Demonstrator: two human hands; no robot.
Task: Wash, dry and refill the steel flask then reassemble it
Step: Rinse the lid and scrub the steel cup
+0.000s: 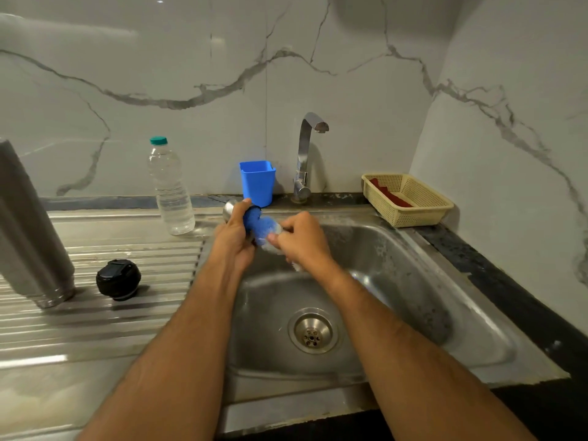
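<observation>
Over the sink [397, 281] my left hand [235, 237] grips a small steel cup [229, 209], which I take for the flask's cap, while my right hand [302, 238] pinches a blue scrubber [259, 222] against it: I am in the washing step. On the worktop [95, 319] to my left stand the steel flask [28, 224] and its black stopper [118, 279], both apparently unwashed. Next I judge a rinse under the tap [307, 154], which shows no running water, so one hand must free itself.

Brushed steel sink [397, 249] (ribbed drainboard), glossy marble wall [350, 74], woven plastic basket [423, 214].
</observation>
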